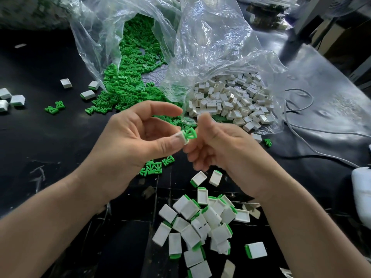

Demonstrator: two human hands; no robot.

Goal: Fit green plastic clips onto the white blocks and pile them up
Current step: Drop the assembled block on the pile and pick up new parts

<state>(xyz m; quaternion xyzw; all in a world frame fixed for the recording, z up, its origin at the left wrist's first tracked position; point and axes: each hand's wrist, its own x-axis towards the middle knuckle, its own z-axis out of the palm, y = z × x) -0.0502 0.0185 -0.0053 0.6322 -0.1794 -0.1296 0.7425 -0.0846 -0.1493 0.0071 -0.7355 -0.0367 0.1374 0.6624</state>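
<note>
While the left hand [132, 141], palm turned inward, pinches a white block [182, 137] with a green clip [190, 134] under its thumb, the blurred right hand [226, 151] curls beside it, its grip unclear.

A glossy black table [36, 141] is seen, scuffed and scratched near the front. Daylight is reflected on its right side, where grey cables [312, 100] are laid. Dim clutter is glimpsed beyond.
</note>
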